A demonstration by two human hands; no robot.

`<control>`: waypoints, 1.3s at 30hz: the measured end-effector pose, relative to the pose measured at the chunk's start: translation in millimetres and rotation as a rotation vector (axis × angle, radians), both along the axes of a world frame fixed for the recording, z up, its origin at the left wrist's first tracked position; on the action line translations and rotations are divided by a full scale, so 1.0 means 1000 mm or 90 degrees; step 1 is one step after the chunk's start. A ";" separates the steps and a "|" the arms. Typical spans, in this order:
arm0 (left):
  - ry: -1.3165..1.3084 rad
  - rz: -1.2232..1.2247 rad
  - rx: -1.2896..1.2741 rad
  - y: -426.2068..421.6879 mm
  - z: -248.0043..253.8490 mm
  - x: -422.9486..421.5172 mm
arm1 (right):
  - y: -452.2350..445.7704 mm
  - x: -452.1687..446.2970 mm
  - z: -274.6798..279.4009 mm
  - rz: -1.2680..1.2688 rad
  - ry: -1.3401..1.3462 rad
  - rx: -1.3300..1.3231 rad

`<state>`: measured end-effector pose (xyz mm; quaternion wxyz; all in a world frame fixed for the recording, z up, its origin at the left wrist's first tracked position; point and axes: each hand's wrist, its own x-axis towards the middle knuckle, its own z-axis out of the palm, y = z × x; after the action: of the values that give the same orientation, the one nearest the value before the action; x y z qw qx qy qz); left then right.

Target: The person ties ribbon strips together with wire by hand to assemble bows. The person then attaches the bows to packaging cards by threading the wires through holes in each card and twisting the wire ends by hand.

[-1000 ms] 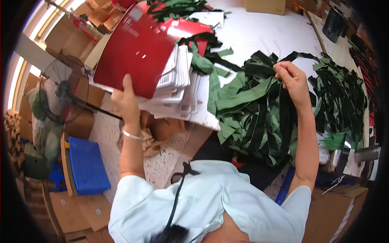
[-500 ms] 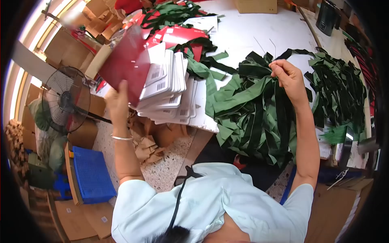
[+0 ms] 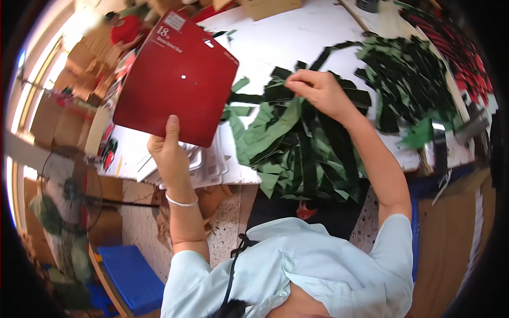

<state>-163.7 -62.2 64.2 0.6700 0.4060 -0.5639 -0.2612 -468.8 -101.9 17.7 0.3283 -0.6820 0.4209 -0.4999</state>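
My left hand [image 3: 170,153] grips a red backing card [image 3: 164,90] by its lower edge, thumb flat on the printed face. White print at its top reads 18 in, and a small hole shows near its middle. My right hand [image 3: 323,95] is closed in a pinch above a heap of green velvet ribbon [image 3: 297,153] that hangs over the table's front edge. It appears to hold a green velvet bow [image 3: 289,119] at its top; the fingertips hide the exact grip. Below the red card, a stack of white cards [image 3: 212,164] is partly hidden.
Another heap of dark green ribbon [image 3: 405,79] lies to the right on the white table [image 3: 249,34]. A cardboard box [image 3: 270,8] stands at the back. At left are a fan [image 3: 69,185], a blue crate [image 3: 132,278] and a person in red [image 3: 125,32].
My left hand has raised the red card and turned its printed face toward me. My right hand has shifted left in the view; the thin wires above its fingers no longer show.
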 end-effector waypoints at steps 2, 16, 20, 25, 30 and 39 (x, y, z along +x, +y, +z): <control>0.039 -0.064 0.002 -0.008 -0.011 -0.033 | -0.004 0.000 -0.004 0.014 0.000 -0.003; -0.009 -0.112 -0.028 -0.022 -0.034 -0.073 | -0.010 0.003 0.004 -0.013 0.076 0.027; -0.056 -0.096 -0.035 -0.024 -0.041 -0.071 | -0.011 0.005 0.005 -0.005 0.081 0.057; -0.048 -0.092 -0.056 -0.027 -0.041 -0.072 | -0.013 0.005 0.006 -0.032 0.092 0.050; -0.015 -0.110 -0.058 -0.026 -0.036 -0.079 | -0.016 0.007 0.005 -0.068 0.176 -0.042; -0.041 -0.110 -0.051 -0.028 -0.038 -0.081 | -0.018 0.006 0.003 -0.115 0.291 -0.172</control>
<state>-244.4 -89.9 26.6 0.6424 0.3368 -0.6279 -0.2823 -462.9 -120.2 21.2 0.0852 -0.7744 0.4725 -0.4121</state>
